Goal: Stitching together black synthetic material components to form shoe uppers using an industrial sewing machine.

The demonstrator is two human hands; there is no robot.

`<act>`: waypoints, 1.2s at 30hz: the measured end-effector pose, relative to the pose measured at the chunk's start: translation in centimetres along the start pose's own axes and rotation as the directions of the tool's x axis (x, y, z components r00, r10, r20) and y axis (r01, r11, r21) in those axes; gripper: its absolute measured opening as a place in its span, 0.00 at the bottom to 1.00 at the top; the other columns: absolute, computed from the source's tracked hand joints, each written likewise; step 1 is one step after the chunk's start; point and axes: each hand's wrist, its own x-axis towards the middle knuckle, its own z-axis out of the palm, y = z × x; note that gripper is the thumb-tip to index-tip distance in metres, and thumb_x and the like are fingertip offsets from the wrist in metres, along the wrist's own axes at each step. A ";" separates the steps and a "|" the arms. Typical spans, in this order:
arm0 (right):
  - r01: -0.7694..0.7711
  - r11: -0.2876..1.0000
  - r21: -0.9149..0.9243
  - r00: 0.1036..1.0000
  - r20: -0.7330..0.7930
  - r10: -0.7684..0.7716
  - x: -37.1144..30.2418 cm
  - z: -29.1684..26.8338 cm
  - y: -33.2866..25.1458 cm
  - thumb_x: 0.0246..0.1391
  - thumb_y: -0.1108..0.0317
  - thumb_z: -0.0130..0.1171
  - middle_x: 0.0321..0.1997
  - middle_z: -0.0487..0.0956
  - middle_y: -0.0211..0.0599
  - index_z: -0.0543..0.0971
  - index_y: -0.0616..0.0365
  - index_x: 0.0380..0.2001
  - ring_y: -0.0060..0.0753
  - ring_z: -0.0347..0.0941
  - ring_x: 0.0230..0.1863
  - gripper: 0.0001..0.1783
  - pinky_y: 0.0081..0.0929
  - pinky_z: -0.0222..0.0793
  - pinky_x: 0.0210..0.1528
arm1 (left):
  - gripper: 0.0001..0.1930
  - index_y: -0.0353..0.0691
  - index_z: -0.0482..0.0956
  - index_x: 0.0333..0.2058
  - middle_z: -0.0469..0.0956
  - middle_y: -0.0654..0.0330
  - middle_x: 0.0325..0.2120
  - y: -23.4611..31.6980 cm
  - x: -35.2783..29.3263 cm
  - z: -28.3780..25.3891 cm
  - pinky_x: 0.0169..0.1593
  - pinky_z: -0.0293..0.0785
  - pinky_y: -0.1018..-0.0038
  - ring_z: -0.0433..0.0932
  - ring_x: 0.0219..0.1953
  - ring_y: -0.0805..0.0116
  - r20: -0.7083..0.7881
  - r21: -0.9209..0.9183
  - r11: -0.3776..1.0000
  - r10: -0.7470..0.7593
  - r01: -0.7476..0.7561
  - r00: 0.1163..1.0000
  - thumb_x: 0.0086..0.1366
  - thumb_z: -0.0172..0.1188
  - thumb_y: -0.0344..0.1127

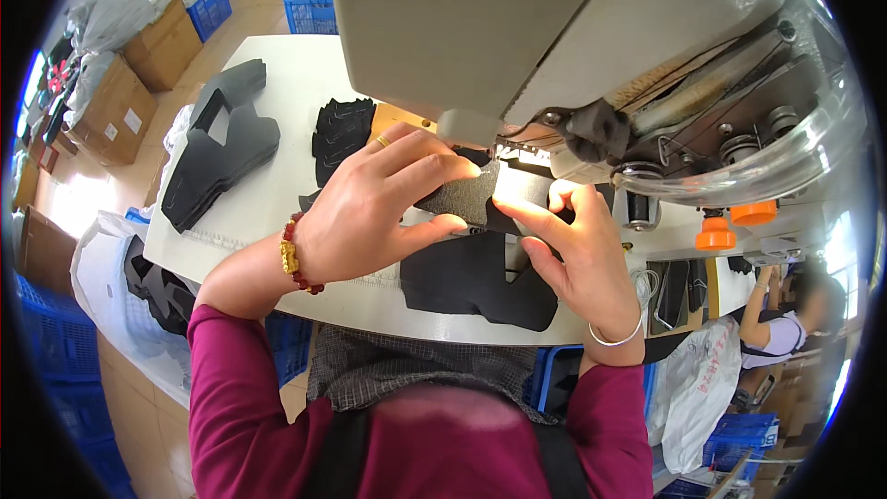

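Toward the far left corner of your white tabletop (277,83) lies a stack of black cut pieces (222,143), well apart from your hands. Just right of it, near the far edge, sits a smaller black pile (340,134).

Your left hand (370,212), with a beaded bracelet (294,254) at the wrist and a ring on one finger, lies flat with fingers spread long, pressing down on the grey fabric piece (462,196). That piece sits toward the middle of the tabletop, directly under the head of the sewing machine (517,28), its right end at the needle area.

Beneath and toward the near edge lies a larger black fabric panel (476,282), partly overlapped by the grey piece.

Your right hand (577,249), a thin bangle (614,337) on the wrist, pinches the right end of the grey piece between thumb and fingers, closed narrow on it.

At the far right, beyond the tabletop's edge, another person (781,323) is seated at separate work.
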 end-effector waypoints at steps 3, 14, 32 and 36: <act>-0.003 1.000 0.011 1.000 0.002 0.003 0.0 0.0 0.2 0.54 0.67 0.66 0.37 0.64 0.36 0.84 0.37 0.56 0.40 0.63 0.39 0.25 0.33 0.64 0.43 | 0.24 0.40 0.79 0.49 0.78 0.55 0.44 0.2 0.0 0.1 0.50 0.78 0.60 0.77 0.47 0.51 0.014 -0.016 1.000 0.015 -0.015 1.000 0.53 0.74 0.33; 0.010 0.999 0.034 1.000 0.026 -0.011 0.5 -0.2 -0.4 0.52 0.69 0.65 0.36 0.64 0.35 0.84 0.33 0.56 0.40 0.61 0.39 0.26 0.33 0.62 0.44 | 0.33 0.42 0.74 0.58 0.79 0.54 0.46 0.1 0.6 -0.1 0.54 0.77 0.60 0.77 0.50 0.50 0.031 -0.086 0.996 -0.001 0.003 1.000 0.53 0.75 0.35; 0.023 0.997 0.069 0.999 0.037 -0.026 0.2 -0.5 0.5 0.57 0.70 0.63 0.42 0.67 0.39 0.81 0.35 0.59 0.42 0.67 0.39 0.26 0.33 0.70 0.42 | 0.15 0.39 0.84 0.36 0.78 0.58 0.42 0.2 0.5 0.1 0.50 0.78 0.61 0.78 0.47 0.53 0.056 -0.002 0.999 0.035 -0.035 0.998 0.49 0.75 0.29; 0.029 0.997 0.072 0.999 0.032 -0.031 -0.1 -0.4 0.8 0.57 0.71 0.62 0.48 0.80 0.38 0.80 0.43 0.58 0.48 0.69 0.48 0.24 0.41 0.63 0.51 | 0.15 0.41 0.84 0.36 0.78 0.58 0.42 0.0 0.7 0.2 0.50 0.78 0.61 0.78 0.49 0.52 0.053 0.004 0.999 0.040 -0.040 0.998 0.49 0.76 0.30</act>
